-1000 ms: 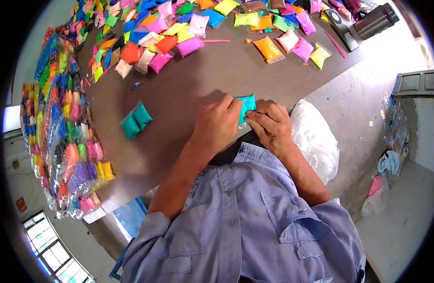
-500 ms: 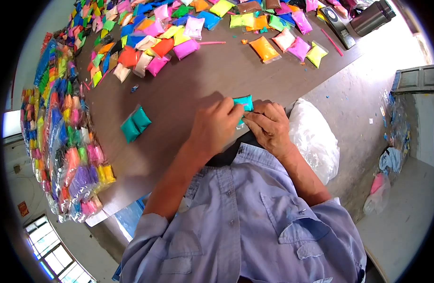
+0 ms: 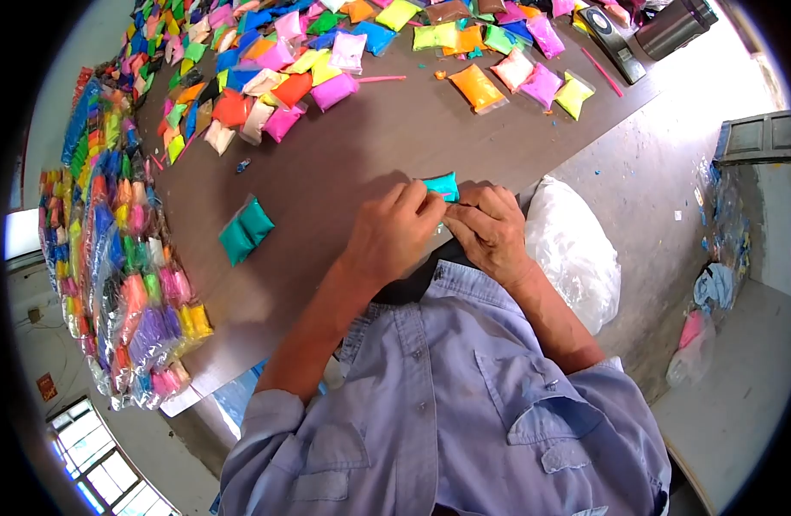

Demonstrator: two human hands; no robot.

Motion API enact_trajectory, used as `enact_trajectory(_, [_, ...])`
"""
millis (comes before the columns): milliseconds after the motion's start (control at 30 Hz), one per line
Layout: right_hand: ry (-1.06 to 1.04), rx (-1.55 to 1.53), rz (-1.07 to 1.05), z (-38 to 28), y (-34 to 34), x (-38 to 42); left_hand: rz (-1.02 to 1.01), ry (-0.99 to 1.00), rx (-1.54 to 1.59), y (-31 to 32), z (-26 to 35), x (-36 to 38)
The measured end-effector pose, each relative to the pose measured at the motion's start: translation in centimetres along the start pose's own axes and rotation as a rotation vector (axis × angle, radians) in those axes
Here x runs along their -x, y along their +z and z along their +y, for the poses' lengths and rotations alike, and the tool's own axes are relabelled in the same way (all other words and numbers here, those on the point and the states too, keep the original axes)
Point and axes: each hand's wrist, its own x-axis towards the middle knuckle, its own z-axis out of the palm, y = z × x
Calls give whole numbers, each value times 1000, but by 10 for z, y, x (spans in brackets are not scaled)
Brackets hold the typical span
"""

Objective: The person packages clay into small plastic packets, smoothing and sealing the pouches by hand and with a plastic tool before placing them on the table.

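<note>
My left hand (image 3: 395, 230) and my right hand (image 3: 492, 230) meet at the near edge of the table, both closed with fingertips pinched together. Between them is a small teal packet (image 3: 442, 186) in clear plastic, its far end showing beyond the fingers. A sliver of pink shows at the fingertips, against the packet. The packet's near part is mostly covered by my fingers. To the left, a teal double packet (image 3: 246, 230) lies on the brown table (image 3: 326, 198), apart from both hands.
Many coloured packets (image 3: 296, 89) are heaped along the far side. Bundled bags of packets (image 3: 133, 275) line the left edge. A white plastic bag (image 3: 574, 254) bulges beside my right forearm. A scale (image 3: 613, 43), a dark metal cup (image 3: 675, 30) and a pink stick (image 3: 602, 72) sit far right.
The hands stay almost in place around the teal packet, with small finger movement. Pink now shows at the fingertips, and less teal shows below them. The view has shifted slightly.
</note>
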Motion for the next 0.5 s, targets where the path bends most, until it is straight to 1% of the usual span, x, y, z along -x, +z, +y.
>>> enact_trajectory(67, [7,4,-6,1,1,1,-9,-25,36,-3,-2,-5])
enact_trajectory(267, [6,2,12,0,1,1,12,23,33,-4,-1,-4])
enact_trajectory(400, [11,0,16,0,1,1,24,14,35,-2,-4,-6])
enact_trajectory(500, [26,1,2,0,1,2,-7,41,-44,-6,-5,-11])
